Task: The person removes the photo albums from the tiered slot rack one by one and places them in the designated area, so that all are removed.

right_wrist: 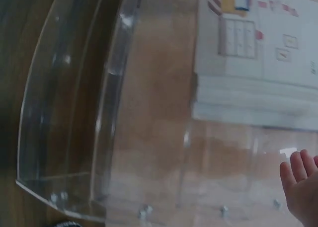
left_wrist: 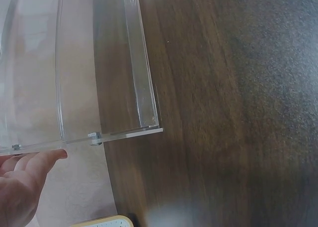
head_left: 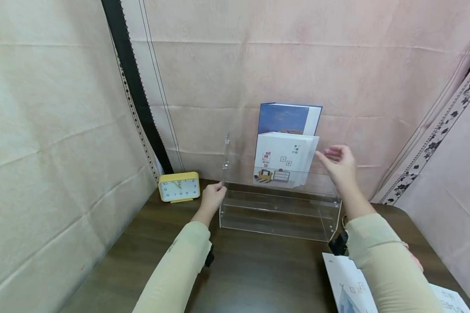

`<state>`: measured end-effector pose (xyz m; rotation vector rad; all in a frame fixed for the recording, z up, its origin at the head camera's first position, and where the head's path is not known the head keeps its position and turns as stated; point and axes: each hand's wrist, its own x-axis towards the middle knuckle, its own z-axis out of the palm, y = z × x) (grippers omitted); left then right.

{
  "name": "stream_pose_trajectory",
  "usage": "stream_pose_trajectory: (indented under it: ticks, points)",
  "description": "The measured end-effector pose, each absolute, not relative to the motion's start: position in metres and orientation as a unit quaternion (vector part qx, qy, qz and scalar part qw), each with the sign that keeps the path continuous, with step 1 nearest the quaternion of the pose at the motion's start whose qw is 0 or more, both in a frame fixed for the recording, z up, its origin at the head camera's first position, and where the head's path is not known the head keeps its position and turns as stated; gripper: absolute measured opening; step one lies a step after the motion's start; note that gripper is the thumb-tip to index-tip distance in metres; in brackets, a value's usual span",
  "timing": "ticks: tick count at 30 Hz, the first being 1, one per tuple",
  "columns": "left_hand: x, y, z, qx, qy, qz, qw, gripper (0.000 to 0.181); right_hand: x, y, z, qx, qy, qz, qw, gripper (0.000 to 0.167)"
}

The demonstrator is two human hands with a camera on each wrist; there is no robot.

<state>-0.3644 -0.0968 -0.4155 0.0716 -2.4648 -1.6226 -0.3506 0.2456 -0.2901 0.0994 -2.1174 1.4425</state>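
A clear acrylic tiered rack (head_left: 278, 234) stands on the dark wood table. On its upper part a white book (head_left: 283, 152) with small printed furniture pictures leans upright, and behind it rises a taller blue-covered book (head_left: 283, 118). My left hand (head_left: 213, 198) touches the rack's left side panel; in the left wrist view its fingers (left_wrist: 47, 160) lie along the outside of that panel. To the right of the books my right hand (head_left: 340, 163) is raised with relaxed fingers, holding nothing. A gap shows between that hand (right_wrist: 303, 187) and the white book in the right wrist view.
A yellow clock (head_left: 179, 187) stands left of the rack, near the back edge of the table. At the front right a white booklet (head_left: 348, 282) lies partly under my right forearm, with more printed paper (head_left: 448, 300) beside it. Pale cloth hangs behind and at both sides.
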Motion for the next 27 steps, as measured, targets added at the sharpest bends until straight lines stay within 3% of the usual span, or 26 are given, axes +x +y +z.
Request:
stream_pose_trajectory:
  ticks: [9,19,27]
  points:
    - [-0.361,-0.097,-0.413,0.032,-0.829,-0.551,0.084,0.04,-0.367,0.221,-0.304,0.02,-0.864,0.44,0.243,0.077]
    - [-0.363,-0.1,-0.412,0.038,-0.822,-0.563,0.075,0.042,-0.367,0.206,-0.291,-0.026,-0.895,0.382,0.228,0.064]
    - [-0.362,-0.097,-0.411,0.037,-0.819,-0.568,0.07,0.043,-0.376,0.189,-0.266,0.041,-0.861,0.44,0.252,0.054]
